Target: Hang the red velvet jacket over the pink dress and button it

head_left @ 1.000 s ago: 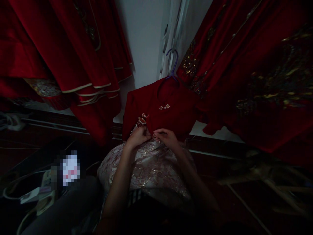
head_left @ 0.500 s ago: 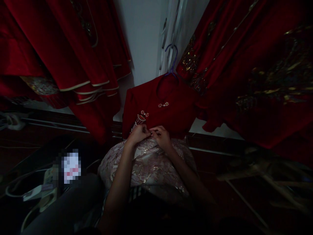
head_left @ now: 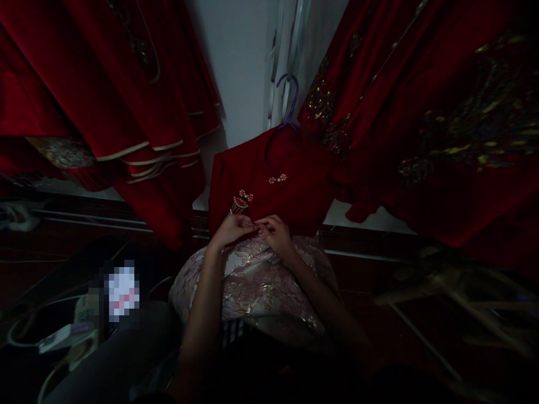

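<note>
A red garment hangs on a purple hanger in front of me, its lower part reaching my lap. It bears a beaded clasp below the neckline and a beaded ornament with dangling strands on its left side. My left hand is pinched at the garment's lower part, just below that ornament. Fingertip to fingertip with it, my right hand is pinched too. Whatever small thing lies between the fingers is too dark to name. Shiny pale-pink brocade cloth covers my lap under both wrists.
Red garments with light edging hang at left, and gold-embroidered red ones at right. A power strip with cables and a blurred-out lit screen are at lower left. Wooden legs or bars stand at lower right.
My left hand has turned slightly and shifted left and down, its fingers now straighter. My right hand stays almost in place. The whole view has shifted a little.
</note>
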The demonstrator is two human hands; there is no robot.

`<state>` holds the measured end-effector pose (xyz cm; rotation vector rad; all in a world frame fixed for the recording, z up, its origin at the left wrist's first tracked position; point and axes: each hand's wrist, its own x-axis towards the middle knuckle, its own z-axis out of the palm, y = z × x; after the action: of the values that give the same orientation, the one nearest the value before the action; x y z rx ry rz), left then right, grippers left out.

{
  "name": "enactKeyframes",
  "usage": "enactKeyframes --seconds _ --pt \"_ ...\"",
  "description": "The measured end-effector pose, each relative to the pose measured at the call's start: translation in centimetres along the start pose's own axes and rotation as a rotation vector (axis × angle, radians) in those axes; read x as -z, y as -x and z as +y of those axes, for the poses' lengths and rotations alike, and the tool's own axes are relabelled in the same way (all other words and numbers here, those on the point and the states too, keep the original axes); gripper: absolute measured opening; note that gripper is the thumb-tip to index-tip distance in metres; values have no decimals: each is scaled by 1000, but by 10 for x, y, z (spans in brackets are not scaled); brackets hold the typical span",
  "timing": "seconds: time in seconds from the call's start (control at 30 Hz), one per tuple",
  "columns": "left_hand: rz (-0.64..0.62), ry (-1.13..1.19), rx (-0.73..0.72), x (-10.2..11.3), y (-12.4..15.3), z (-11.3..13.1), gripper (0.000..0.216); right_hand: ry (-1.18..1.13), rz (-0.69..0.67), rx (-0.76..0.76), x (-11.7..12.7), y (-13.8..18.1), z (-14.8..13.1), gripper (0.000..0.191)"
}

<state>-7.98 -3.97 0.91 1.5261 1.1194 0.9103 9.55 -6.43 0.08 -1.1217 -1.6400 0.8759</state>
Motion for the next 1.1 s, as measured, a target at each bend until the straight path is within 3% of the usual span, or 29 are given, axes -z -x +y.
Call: enactKeyframes --seconds 0.3,0.57,0.8,0.97,1.1 --pt "85 -27 13 -4 -6 -6 17 331 59 117 -4 3 1 26" --pt "133 -48 72 -7 -7 -7 20 405 88 92 -6 4 -1 34" --pt "98 -285 -63 -1 -3 0 17 353 113 63 -7 -1 2 30" --pt "64 -154 -76 -2 -9 -16 17 277 181 52 -9 -4 3 25" --pt "182 -244 -72 -4 -11 -19 19 92 293 -42 -9 -6 3 35"
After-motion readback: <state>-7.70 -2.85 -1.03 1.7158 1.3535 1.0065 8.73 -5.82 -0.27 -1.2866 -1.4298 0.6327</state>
